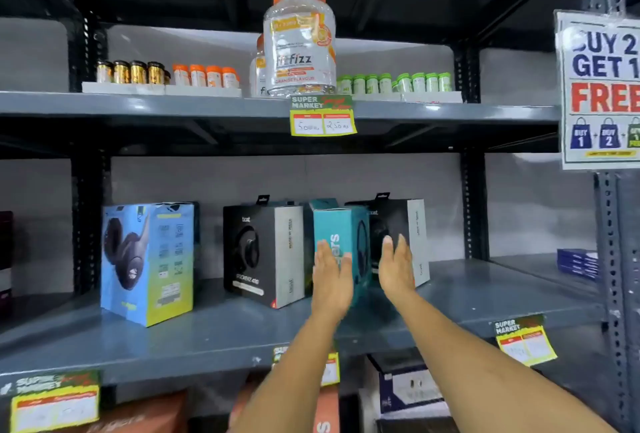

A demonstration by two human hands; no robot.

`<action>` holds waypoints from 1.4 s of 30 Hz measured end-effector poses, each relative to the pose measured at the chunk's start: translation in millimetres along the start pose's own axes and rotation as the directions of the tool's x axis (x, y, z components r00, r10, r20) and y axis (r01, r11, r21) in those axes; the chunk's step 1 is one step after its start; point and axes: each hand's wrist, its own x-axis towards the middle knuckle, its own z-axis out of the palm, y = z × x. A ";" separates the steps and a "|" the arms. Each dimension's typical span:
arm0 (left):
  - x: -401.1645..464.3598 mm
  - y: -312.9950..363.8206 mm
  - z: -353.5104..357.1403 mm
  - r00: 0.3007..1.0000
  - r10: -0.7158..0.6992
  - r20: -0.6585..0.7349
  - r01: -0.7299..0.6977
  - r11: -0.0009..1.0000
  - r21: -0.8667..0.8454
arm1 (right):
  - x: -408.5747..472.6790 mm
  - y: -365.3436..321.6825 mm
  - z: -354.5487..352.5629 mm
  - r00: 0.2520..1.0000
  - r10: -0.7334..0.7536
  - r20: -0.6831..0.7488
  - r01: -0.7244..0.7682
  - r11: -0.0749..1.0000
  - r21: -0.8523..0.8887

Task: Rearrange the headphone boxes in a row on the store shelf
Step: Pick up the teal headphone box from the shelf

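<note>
Teal box sits upright on the shelf, wedged crooked between two black boxes. Your left hand and right hand flank it, both flat and spread, gripping nothing; the left looks closer, maybe touching.

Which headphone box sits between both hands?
The teal box, wedged between two black boxes: left hand and right hand flank it. The blue-and-yellow box stands apart at left.

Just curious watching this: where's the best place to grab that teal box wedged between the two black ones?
Probably by its two front faces, from the front. The teal box stands upright, turned corner-forward, with black boxes close on both sides. The left hand and right hand are already open at those faces.
</note>
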 end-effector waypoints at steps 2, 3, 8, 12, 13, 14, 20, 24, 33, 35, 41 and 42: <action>5.2 3.5 28.3 0.994 -0.092 -0.061 0.088 0.994 -0.064 | 13.7 16.0 -9.4 0.996 0.090 0.013 -0.091 0.995 0.052; 7.6 5.2 42.5 0.986 -0.124 -0.113 0.118 0.991 -0.055 | 22.9 25.9 -11.8 0.991 0.120 0.060 -0.124 0.990 0.066; 18.5 8.0 73.5 0.913 -0.176 -0.369 0.196 0.981 0.017 | 50.2 48.1 -2.2 0.910 0.227 0.348 -0.285 0.950 0.126; 32.5 -4.8 67.6 0.845 -0.312 -0.434 0.348 0.938 0.004 | 68.3 50.4 15.3 0.885 0.214 0.414 -0.312 0.931 0.187; 36.9 -9.6 63.6 0.834 -0.345 -0.431 0.372 0.928 -0.024 | 71.4 51.1 18.4 0.879 0.211 0.428 -0.316 0.929 0.191; 39.6 -13.9 58.7 0.828 -0.370 -0.421 0.382 0.922 -0.059 | 72.6 51.3 19.7 0.876 0.211 0.433 -0.318 0.928 0.192; 43.2 -27.0 36.7 0.869 -0.333 -0.366 0.299 0.943 -0.147 | 84.1 61.9 18.6 0.881 0.184 0.437 -0.305 0.926 0.224; 40.2 -22.4 22.0 0.936 -0.276 -0.219 0.189 0.918 -0.349 | 77.0 67.0 11.5 0.973 -0.012 0.231 -0.043 0.972 0.232; 15.4 23.9 -22.5 0.983 -0.128 -0.134 0.037 0.843 -0.537 | 35.5 45.6 -65.4 0.972 -0.234 0.037 0.190 0.863 0.468; 12.3 26.2 -21.1 0.981 -0.157 -0.117 0.068 0.831 -0.551 | 27.4 42.0 -71.1 0.972 -0.236 0.008 0.204 0.855 0.476; 10.4 31.8 -22.2 0.978 -0.191 -0.089 0.103 0.802 -0.589 | 16.7 36.9 -74.9 0.971 -0.237 -0.030 0.227 0.874 0.430; 9.8 33.4 -22.5 0.980 -0.177 -0.085 0.095 0.807 -0.583 | 15.9 35.9 -76.4 0.970 -0.241 -0.038 0.233 0.873 0.428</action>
